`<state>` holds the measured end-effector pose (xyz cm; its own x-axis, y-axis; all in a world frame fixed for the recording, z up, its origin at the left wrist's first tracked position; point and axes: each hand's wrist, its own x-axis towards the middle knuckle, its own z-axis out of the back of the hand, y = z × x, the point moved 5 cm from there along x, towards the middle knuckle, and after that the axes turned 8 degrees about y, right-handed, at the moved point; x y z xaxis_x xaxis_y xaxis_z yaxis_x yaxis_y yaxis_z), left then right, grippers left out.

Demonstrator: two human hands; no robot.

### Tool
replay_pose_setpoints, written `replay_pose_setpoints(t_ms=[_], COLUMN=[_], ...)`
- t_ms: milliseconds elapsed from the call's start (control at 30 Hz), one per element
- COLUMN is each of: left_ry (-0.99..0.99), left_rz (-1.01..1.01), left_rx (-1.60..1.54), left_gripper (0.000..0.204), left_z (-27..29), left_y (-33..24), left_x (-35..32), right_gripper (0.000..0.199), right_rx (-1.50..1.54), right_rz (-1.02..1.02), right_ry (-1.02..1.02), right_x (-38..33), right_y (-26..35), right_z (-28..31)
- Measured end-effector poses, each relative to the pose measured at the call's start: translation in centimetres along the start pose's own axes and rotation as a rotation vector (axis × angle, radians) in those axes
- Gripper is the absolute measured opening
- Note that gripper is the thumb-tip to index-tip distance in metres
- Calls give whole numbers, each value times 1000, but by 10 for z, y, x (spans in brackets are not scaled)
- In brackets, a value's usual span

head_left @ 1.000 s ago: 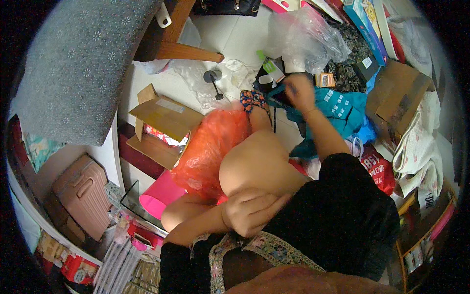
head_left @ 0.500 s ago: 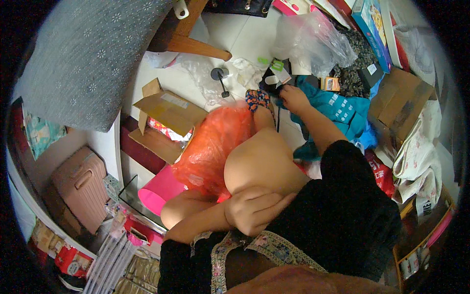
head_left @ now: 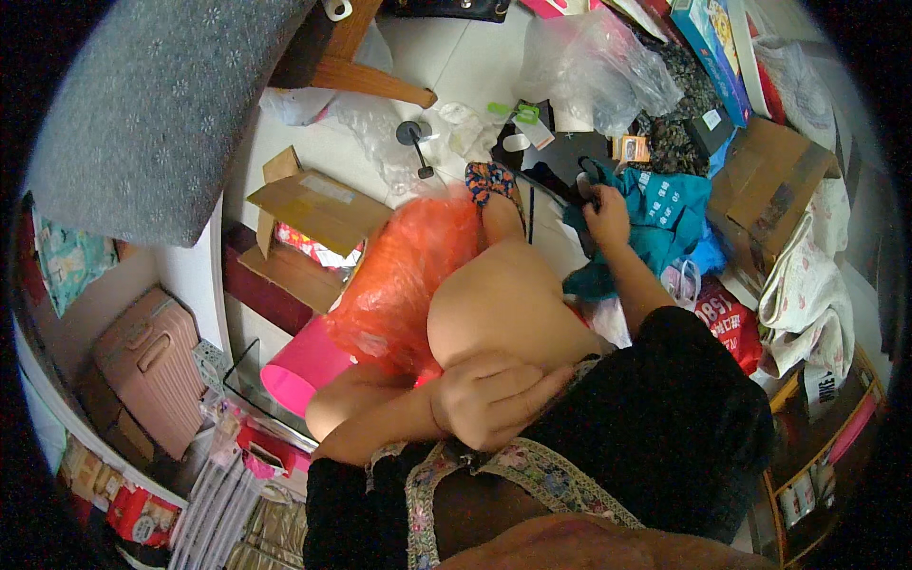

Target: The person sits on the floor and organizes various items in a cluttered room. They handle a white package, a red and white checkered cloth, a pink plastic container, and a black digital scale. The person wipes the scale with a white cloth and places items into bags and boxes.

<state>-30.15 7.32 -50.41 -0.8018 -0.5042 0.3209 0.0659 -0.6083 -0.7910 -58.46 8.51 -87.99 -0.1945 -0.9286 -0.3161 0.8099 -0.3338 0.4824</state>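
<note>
My right hand [head_left: 608,217] is closed on a dark strip-like item [head_left: 551,180], whose kind I cannot make out. The strip lies next to a teal cloth bag [head_left: 665,201] with white print, partly under my wrist. Close by is a black piece with a green clip-like tag [head_left: 525,114] and a white label. My left hand [head_left: 483,397] rests on my bent leg, fingers stretched out along the thigh toward the black hem; no object shows in it. A translucent orange-red plastic bag [head_left: 404,285] lies beside my leg.
An open cardboard box [head_left: 313,214] and a pink bin [head_left: 304,369] stand at left. Clear plastic bags [head_left: 598,71] and a small black stand-like item [head_left: 415,147] lie ahead. Another cardboard box [head_left: 774,195] is at right; a wooden chair leg [head_left: 375,81] juts in at upper left.
My right hand has moved right, away from the tagged black piece, drawing the dark strip toward the teal bag. My left hand stays on my leg. The whole view has shifted slightly.
</note>
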Motion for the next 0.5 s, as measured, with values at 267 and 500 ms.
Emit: replay_pose_setpoints(t_ms=[267,500], left_ry=[-22,-40], left_rz=[10,12], left_rx=[21,-13], left_gripper=[59,58], left_z=[6,6], left_y=[-1,-3], left_x=[-3,-5], right_gripper=[83,103], right_rx=[550,1116], right_rz=[-787,-943], right_ry=[48,146], right_x=[26,24], right_y=[-56,-80], right_z=[-54,-74])
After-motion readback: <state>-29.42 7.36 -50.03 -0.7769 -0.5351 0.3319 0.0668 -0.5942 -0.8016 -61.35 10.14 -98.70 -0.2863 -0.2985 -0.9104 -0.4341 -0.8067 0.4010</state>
